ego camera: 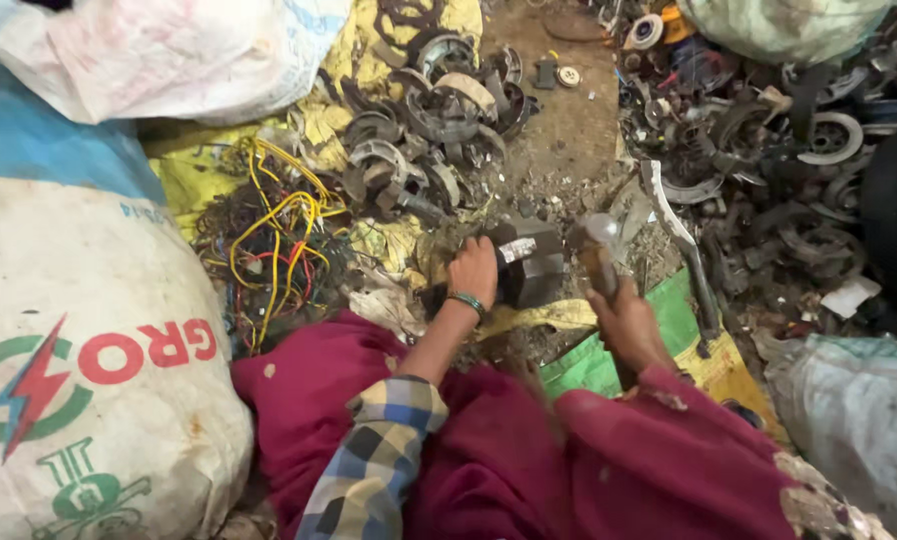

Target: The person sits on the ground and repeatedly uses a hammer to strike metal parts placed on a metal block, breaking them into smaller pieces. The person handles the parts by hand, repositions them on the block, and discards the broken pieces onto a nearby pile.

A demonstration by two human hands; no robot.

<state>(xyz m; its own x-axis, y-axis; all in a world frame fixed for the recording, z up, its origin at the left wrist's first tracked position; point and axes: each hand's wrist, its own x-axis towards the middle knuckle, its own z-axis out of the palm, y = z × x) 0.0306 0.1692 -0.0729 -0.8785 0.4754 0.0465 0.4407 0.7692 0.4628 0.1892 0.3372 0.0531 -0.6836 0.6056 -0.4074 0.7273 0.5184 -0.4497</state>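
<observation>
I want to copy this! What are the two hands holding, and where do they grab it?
The left hand steadies a dark metal block by its near side. The right hand has its grip on the handle of a hammer.

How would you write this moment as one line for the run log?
left hand: holds dark metal block | right hand: grips hammer above block | nearby: yellow wires, scrap metal rings
</observation>
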